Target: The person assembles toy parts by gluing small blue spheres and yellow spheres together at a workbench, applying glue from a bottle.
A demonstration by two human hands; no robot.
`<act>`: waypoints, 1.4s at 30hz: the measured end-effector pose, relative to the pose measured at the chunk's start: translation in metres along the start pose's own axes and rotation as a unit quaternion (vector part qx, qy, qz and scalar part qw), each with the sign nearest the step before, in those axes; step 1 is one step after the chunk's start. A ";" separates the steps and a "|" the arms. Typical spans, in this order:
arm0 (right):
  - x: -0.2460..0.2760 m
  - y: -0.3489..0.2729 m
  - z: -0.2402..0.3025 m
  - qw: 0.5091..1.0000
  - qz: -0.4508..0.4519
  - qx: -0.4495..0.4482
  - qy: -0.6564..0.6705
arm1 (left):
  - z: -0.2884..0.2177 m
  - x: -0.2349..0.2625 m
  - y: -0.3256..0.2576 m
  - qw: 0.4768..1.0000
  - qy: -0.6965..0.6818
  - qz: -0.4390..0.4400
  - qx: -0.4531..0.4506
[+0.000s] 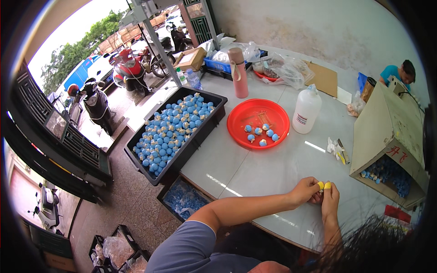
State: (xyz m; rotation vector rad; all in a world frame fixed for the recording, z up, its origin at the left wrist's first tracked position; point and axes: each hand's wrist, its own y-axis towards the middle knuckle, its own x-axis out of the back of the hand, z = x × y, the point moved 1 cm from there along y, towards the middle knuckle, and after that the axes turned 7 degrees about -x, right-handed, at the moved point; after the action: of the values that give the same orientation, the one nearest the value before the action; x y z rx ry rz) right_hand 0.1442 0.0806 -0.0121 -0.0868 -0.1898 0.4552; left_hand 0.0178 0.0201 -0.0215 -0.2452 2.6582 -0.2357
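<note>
Over the near right part of the table, my left hand [304,191] and my right hand [331,199] meet, their fingers closed in a pinch. Yellow tape wraps a digit on each hand. Something small and pale shows between the fingertips, too small to name. Beyond the hands lies a red round tray [232,128] holding several small blue balls [258,131] with cream-coloured parts. To the left, a black crate [178,169] is heaped with many more such blue pieces [169,132].
A white plastic bottle [307,110] and a pink flask [238,77] stand behind the tray. On the right, a beige box [387,132] holds blue pieces, with a cutter knife [343,152] beside it. Another person [403,73] sits at the far right. Black crates [125,236] stand on the floor.
</note>
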 end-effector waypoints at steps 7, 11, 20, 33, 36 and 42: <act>-0.008 -0.001 -0.006 0.998 -0.025 0.030 -0.059 | 0.004 -0.001 -0.005 0.999 0.011 -0.010 -0.035; -0.013 0.000 -0.013 0.996 -0.047 0.039 -0.065 | 0.006 -0.002 -0.005 0.998 0.016 -0.022 -0.057; -0.013 -0.005 -0.006 0.999 -0.038 0.029 -0.015 | 0.013 -0.007 -0.001 0.997 0.001 -0.032 -0.074; -0.016 -0.006 -0.006 0.999 -0.043 0.011 0.026 | 0.014 -0.007 -0.001 0.996 0.006 -0.028 -0.086; -0.016 -0.007 -0.003 0.999 -0.037 0.009 0.026 | 0.013 -0.007 -0.002 0.996 0.005 -0.029 -0.084; -0.016 -0.006 -0.003 0.998 -0.044 0.000 0.038 | 0.014 -0.007 0.000 0.996 0.006 -0.024 -0.091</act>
State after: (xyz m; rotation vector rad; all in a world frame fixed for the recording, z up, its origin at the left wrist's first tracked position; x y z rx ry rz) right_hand 0.1331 0.0679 -0.0166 -0.0945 -0.1192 0.3627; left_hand 0.0301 0.0200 -0.0307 -0.3683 2.6898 -0.0100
